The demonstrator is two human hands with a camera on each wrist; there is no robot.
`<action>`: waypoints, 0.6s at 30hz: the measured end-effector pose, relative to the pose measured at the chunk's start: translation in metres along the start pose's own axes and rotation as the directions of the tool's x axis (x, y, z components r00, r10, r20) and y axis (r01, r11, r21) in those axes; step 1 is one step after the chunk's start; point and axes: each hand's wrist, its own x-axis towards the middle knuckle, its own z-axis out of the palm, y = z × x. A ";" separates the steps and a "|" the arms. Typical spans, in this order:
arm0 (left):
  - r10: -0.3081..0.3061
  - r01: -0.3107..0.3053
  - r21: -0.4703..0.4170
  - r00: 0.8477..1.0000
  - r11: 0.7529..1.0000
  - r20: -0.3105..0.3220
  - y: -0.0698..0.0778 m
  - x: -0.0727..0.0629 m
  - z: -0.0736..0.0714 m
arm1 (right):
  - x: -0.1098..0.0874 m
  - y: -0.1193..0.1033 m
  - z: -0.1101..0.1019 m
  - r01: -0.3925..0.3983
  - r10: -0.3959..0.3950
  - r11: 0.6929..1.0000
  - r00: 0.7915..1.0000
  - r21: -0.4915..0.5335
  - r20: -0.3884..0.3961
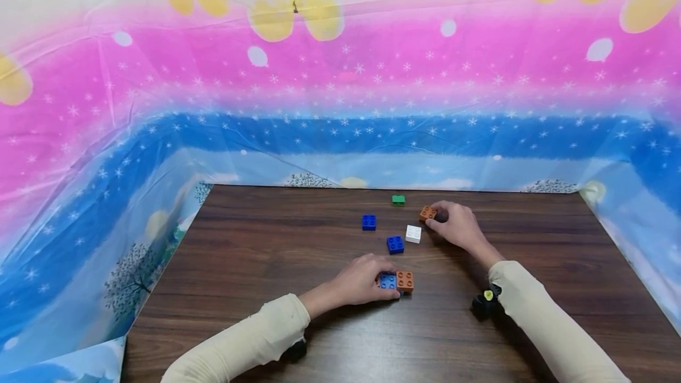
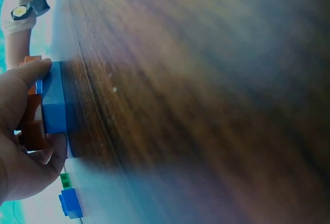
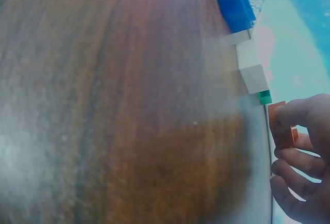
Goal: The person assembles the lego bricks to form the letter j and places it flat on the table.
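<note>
Near the middle of the table, my left hand (image 1: 364, 281) grips a small assembly between thumb and fingers. A blue brick (image 2: 54, 100) forms its base, with an orange brick (image 1: 405, 281) on its right end and another orange brick (image 2: 34, 124) partly hidden under the hand. Farther back, my right hand (image 1: 459, 224) pinches a loose orange brick (image 1: 427, 213) between thumb and index finger; its other fingers curve loosely in the right wrist view. Just left of that hand lie a white brick (image 1: 413, 234) and a dark blue brick (image 1: 395, 244).
A second dark blue brick (image 1: 369, 222) lies farther left, and a green brick (image 1: 398, 200) sits near the back edge of the brown wooden table (image 1: 255, 241). A printed cloth (image 1: 340, 135) rises behind the table and along its sides.
</note>
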 end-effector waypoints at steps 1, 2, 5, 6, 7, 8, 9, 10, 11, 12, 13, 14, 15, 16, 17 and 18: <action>-0.001 0.001 0.000 1.000 1.000 0.000 0.000 0.000 0.000 | 0.000 -0.001 -0.002 0.001 -0.001 1.000 1.000 0.001 -0.001; -0.001 0.001 -0.002 1.000 1.000 -0.001 0.000 0.000 0.000 | 0.000 -0.001 -0.003 0.004 -0.004 1.000 1.000 0.002 0.000; -0.001 0.001 -0.006 1.000 1.000 -0.002 0.000 0.000 0.001 | -0.002 -0.004 -0.008 0.011 -0.011 1.000 1.000 0.000 0.000; -0.001 0.001 -0.007 1.000 1.000 -0.003 0.000 0.000 0.001 | -0.002 -0.005 -0.009 0.015 -0.015 1.000 1.000 -0.001 -0.001; 0.000 0.000 -0.009 1.000 1.000 -0.005 -0.001 0.000 0.001 | -0.003 -0.006 -0.011 0.016 -0.016 1.000 1.000 -0.001 -0.004; 0.001 -0.001 -0.010 1.000 1.000 -0.005 -0.001 0.000 0.002 | -0.004 -0.007 -0.013 0.019 -0.019 1.000 1.000 0.000 -0.006; 0.002 -0.002 -0.009 1.000 1.000 -0.005 -0.001 0.001 0.002 | -0.004 -0.008 -0.014 0.020 -0.020 1.000 1.000 0.002 -0.010; 0.004 -0.004 -0.009 1.000 1.000 -0.006 -0.001 0.000 0.002 | -0.005 -0.009 -0.016 0.024 -0.023 1.000 1.000 0.003 -0.014; 0.006 -0.006 -0.009 1.000 1.000 -0.007 -0.001 0.000 0.002 | -0.006 -0.010 -0.017 0.028 -0.028 1.000 0.999 0.005 -0.018; 0.008 -0.008 -0.011 1.000 1.000 -0.009 -0.002 0.001 0.002 | -0.007 -0.012 -0.019 0.031 -0.031 0.999 0.999 0.007 -0.022; 0.010 -0.010 -0.013 1.000 1.000 -0.009 -0.002 0.001 0.002 | -0.008 -0.013 -0.020 0.036 -0.036 0.999 0.999 0.009 -0.026; 0.012 -0.012 -0.015 1.000 1.000 -0.009 -0.002 0.001 0.002 | -0.008 -0.014 -0.021 0.042 -0.041 0.999 0.999 0.012 -0.028; 0.013 -0.014 -0.017 1.000 1.000 -0.008 -0.002 0.001 0.002 | -0.009 -0.015 -0.023 0.044 -0.044 0.999 0.999 0.014 -0.029; 0.014 -0.014 -0.019 1.000 1.000 -0.008 -0.002 0.001 0.002 | -0.010 -0.016 -0.024 0.048 -0.047 0.999 0.998 0.017 -0.029; 0.013 -0.013 -0.021 1.000 1.000 -0.007 -0.002 0.001 0.002 | -0.011 -0.017 -0.024 0.049 -0.049 0.999 0.998 0.021 -0.027; 0.013 -0.013 -0.024 1.000 1.000 -0.007 -0.002 0.001 0.002 | -0.012 -0.018 -0.025 0.051 -0.050 0.998 0.998 0.028 -0.024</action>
